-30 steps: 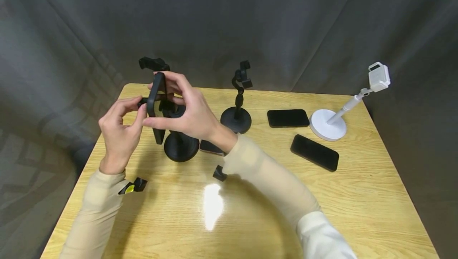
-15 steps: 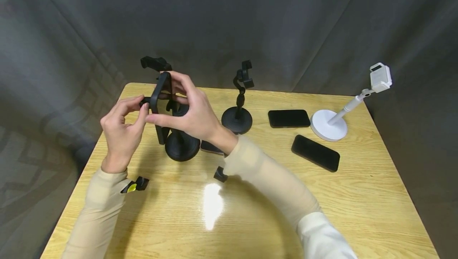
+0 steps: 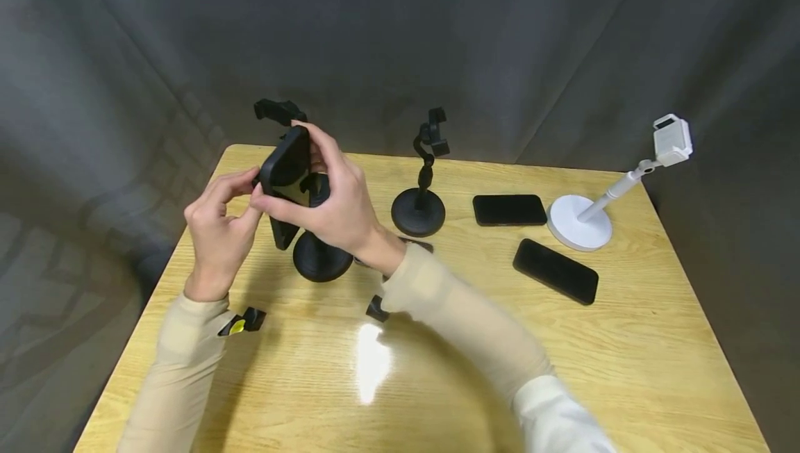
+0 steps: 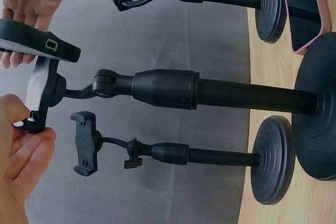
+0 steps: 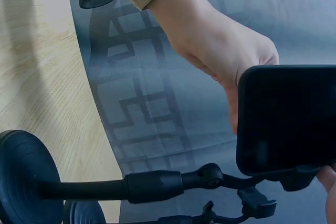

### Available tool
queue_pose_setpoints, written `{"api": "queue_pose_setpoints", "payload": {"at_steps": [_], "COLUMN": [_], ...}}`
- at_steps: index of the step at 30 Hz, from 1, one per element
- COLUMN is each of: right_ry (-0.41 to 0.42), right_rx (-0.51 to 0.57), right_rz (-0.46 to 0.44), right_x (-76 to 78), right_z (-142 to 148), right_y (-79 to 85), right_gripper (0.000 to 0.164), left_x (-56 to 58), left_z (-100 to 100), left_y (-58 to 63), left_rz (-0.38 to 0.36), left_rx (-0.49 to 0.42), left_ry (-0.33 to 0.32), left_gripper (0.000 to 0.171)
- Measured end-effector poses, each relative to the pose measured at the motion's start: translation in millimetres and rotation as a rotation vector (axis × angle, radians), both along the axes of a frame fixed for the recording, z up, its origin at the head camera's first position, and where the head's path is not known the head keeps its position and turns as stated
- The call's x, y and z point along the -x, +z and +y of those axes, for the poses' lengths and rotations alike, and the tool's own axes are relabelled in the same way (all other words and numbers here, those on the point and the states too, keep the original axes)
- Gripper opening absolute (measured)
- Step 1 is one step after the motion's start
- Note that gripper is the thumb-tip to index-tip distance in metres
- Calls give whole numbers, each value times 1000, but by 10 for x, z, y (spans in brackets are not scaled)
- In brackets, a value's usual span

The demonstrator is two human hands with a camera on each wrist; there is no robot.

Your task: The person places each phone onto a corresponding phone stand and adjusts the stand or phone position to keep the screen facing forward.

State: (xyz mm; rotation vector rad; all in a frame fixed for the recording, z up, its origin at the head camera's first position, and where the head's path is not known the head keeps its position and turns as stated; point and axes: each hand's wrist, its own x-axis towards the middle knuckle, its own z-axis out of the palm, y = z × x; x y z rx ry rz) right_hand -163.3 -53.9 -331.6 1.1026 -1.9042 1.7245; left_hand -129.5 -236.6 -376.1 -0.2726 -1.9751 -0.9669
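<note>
A black phone [image 3: 290, 168] is in my right hand [image 3: 344, 203], between thumb and fingers, its glossy face turned partly to the right. It is against the clamp of a black phone stand, whose round base [image 3: 321, 258] is on the table. My left hand [image 3: 221, 227] pinches the clamp's near end; in the left wrist view the thumb and fingers are at the tip of this clamp [image 4: 44, 85]. There the phone [image 4: 39, 40] appears edge-on at the clamp's other end. Whether the phone is seated in the clamp cannot be told.
Another black stand [image 3: 278, 111] is just behind, and a third [image 3: 419, 211] is at centre back. A white stand [image 3: 581, 224] is at the right. Two black phones [image 3: 509, 210] lie beside it. A pink-edged phone [image 4: 307, 9] lies partly under my right arm.
My right hand has turned the phone, so more of its face shows to the head camera. My left hand keeps its pinch on the clamp end. The whole view shifts slightly right.
</note>
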Motion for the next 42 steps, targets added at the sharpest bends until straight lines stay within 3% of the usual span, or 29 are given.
{"api": "queue_pose_setpoints", "payload": {"at_steps": [7, 12, 23, 27, 33, 42], "right_ry": [-125, -176, -202, -283, -413, -455], "right_rx": [89, 126, 100, 49, -17, -37], "right_rz": [125, 147, 67, 56, 97, 168], "right_x": [49, 65, 40, 35, 59, 94], "right_z": [-154, -242, -364, -424, -476, -496], "right_y": [-61, -96, -103, -118, -155, -130], "right_gripper": [91, 90, 89, 92, 94, 95], "left_x": [8, 4, -31, -50, -52, -71], "left_z": [24, 37, 22, 43, 58, -13], "left_y": [-4, -18, -16, -33, -43, -12], "left_rz": [24, 33, 18, 32, 43, 22], "left_rx": [-28, -40, -19, -17, -19, 15], "left_ry": [31, 43, 37, 36, 15, 15], "left_gripper": [19, 15, 7, 5, 5, 5]}}
